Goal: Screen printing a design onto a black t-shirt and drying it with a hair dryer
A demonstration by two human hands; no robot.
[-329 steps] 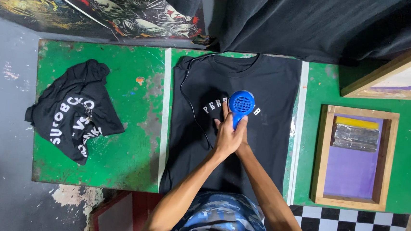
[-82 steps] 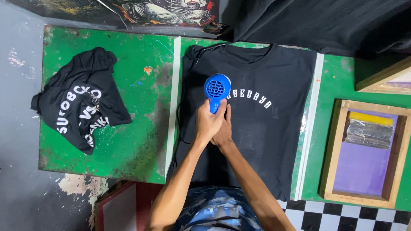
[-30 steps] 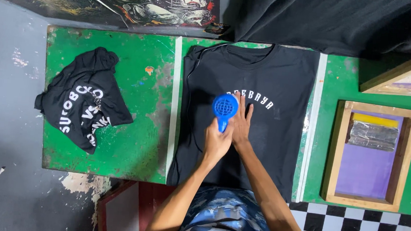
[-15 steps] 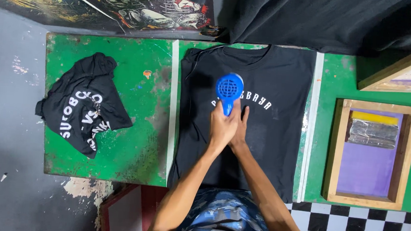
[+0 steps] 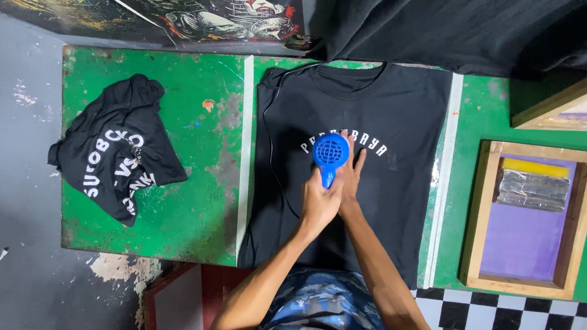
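A black T-shirt (image 5: pixel 394 103) with white arched lettering lies flat on the green table (image 5: pixel 188 199). My left hand (image 5: pixel 320 203) is shut on the handle of a blue hair dryer (image 5: pixel 330 150), whose round head hangs over the left part of the lettering. My right hand (image 5: pixel 352 179) rests flat on the shirt just right of the dryer, fingers spread toward the letters. A thin dark cord (image 5: pixel 267 149) runs along the shirt's left side.
A crumpled black shirt with white print (image 5: pixel 118 166) lies on the table's left half. A wooden printing screen with purple mesh (image 5: pixel 527 216) sits at the right, another frame (image 5: pixel 573 102) behind it. Dark cloth hangs along the far edge.
The dryer and both hands have drawn back toward me, from just above the lettering to right over it. The shirts and the screen have not moved.
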